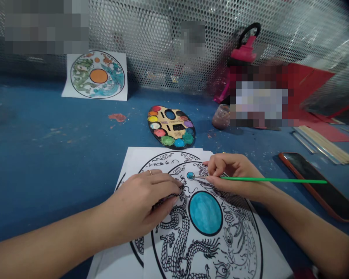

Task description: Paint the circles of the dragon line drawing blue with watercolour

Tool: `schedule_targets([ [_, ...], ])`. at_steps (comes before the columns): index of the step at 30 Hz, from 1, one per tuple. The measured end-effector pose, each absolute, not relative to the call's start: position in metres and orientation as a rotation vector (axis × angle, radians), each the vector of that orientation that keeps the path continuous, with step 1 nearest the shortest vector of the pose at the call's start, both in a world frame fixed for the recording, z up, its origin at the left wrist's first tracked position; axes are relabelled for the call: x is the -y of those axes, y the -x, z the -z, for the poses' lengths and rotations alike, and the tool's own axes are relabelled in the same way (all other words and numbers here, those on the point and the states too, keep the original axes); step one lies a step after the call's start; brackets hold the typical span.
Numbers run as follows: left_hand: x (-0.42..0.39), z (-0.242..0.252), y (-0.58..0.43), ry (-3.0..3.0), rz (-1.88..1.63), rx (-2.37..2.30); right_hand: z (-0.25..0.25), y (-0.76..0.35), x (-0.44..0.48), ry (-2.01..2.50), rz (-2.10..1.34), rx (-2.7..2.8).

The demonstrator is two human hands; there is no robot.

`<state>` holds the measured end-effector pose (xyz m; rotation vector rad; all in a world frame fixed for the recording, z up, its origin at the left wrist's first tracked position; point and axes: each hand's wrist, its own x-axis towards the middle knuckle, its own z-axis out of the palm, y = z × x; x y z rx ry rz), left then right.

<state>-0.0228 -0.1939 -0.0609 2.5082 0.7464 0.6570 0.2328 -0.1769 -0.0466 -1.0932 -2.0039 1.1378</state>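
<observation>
The left hand rests on a dragon line-art sheet, fingers loosely together. The right hand pinches a green paintbrush, its tip at a small blue circle. A smartphone lies just right; farther off sit an oval paint palette and a painted sheet.

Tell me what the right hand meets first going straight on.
The right hand meets the small teal circle on the dragon line-art sheet first; its green paintbrush tip touches or nearly touches it. The left hand lies beyond, though depth is unclear.
</observation>
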Motion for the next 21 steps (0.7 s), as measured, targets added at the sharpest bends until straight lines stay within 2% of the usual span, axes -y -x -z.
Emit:
schedule_targets([
  [21,0.1928,0.0605,0.0218,-2.51,-0.667,-0.758,0.0452,-0.233,0.1756,1.071,-1.102,2.098],
])
